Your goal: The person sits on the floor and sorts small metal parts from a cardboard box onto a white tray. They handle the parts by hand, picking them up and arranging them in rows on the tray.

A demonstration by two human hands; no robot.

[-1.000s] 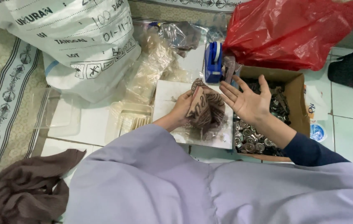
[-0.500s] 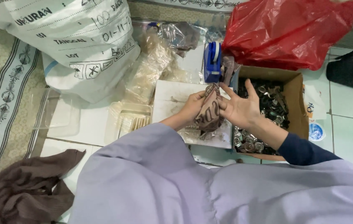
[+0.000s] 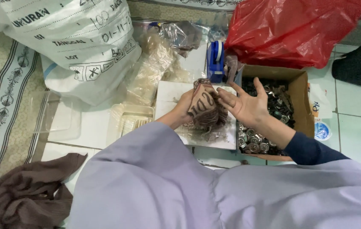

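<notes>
A big white sack (image 3: 66, 42) with black print lies top left, crumpled clear plastic bags (image 3: 159, 59) beside it, a red plastic bag (image 3: 290, 29) sits top right above an open brown cardboard box (image 3: 300, 99), and a small round blue-and-white label (image 3: 321, 130) lies just right of the box.

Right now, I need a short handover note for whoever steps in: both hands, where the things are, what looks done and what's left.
Left hand: holds the brown patterned cloth over the white board.
Right hand: open, fingers spread, against the cloth's right side, gripping nothing.
Cardboard box at right holds small round metal pieces. Blue tape dispenser stands behind the board; clear trays lie to the left.
Done: cloth is bunched in hand.
Left: cannot tell; metal pieces remain in the box.
</notes>
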